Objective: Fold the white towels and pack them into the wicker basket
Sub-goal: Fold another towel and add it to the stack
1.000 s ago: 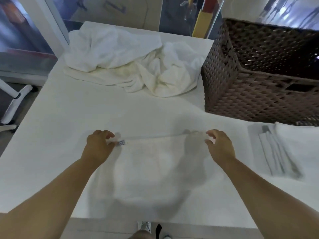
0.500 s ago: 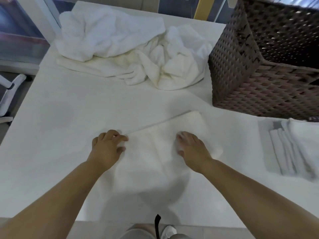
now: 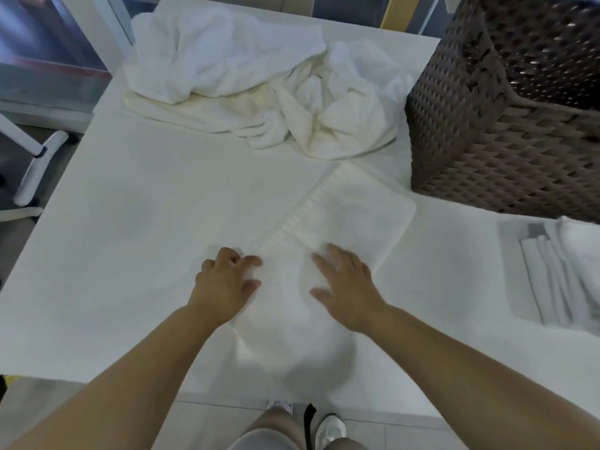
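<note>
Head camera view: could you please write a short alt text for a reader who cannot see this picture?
Two bare hands work a partly folded white towel on a white table: the left hand pinches its edge, the right hand presses flat on it. Behind lies a heap of unfolded towels, with a brown wicker basket at the right.

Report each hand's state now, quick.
Left hand: fingers curled, pinching the folded towel edge.
Right hand: open, pressing flat on the towel.
</note>
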### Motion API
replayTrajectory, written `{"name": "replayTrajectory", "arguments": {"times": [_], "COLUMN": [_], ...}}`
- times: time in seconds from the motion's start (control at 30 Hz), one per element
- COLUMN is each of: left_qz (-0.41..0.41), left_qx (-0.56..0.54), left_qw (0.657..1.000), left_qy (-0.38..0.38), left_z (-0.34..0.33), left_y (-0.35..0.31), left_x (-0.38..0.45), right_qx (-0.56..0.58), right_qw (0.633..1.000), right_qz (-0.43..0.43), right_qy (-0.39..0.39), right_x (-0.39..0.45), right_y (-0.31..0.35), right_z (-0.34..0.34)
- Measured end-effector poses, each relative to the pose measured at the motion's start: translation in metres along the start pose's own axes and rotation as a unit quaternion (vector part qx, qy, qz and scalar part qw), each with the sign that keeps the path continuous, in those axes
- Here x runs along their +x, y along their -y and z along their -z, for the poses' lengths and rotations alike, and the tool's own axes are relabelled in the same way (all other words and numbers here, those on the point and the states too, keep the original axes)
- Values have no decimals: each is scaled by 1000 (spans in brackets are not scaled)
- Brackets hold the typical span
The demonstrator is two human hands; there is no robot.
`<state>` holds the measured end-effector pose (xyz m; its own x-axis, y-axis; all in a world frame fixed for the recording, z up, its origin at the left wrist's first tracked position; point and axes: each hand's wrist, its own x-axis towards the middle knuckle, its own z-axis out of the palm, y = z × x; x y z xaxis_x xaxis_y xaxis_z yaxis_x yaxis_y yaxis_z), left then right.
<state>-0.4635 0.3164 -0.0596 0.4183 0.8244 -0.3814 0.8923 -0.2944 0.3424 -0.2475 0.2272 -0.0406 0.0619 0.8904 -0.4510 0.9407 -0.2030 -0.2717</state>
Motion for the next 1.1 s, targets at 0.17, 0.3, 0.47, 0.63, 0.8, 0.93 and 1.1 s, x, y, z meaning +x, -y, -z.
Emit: {"name": "replayTrajectory", "arguments": {"times": [0.17, 0.3, 0.47, 0.63, 0.8, 0.93, 1.1], "left_qz": [-24, -55, -96, -217, -248, -231, -235], "left_qx": [-54, -58, -3, 72, 133, 150, 129], "left_qw": [997, 993, 995, 965, 955, 958, 950], "left_qy": [54, 84, 38, -126, -92, -81, -163], "left_z": [-17, -42, -77, -111, -133, -144, -160], "left_y": [-18, -43, -73, -72, -70, -77, -81], "left_x": [-27, -53, -89, -113, -134, -146, -148], "right_qx": [-54, -62, -73, -89, -104, -124, -181], "right_qw": [998, 997, 996, 990, 988, 980, 973], "right_qz": [9, -47, -26, 105, 109, 144, 140], "right_qy": [32, -1, -45, -23, 29, 54, 6], "right_x": [-42, -62, -97, -136, -160, -177, -182], "right_y": [-39, -72, -93, -106, -128, -140, -138], "right_z": [-31, -30, -36, -66, -79, -78, -96]}}
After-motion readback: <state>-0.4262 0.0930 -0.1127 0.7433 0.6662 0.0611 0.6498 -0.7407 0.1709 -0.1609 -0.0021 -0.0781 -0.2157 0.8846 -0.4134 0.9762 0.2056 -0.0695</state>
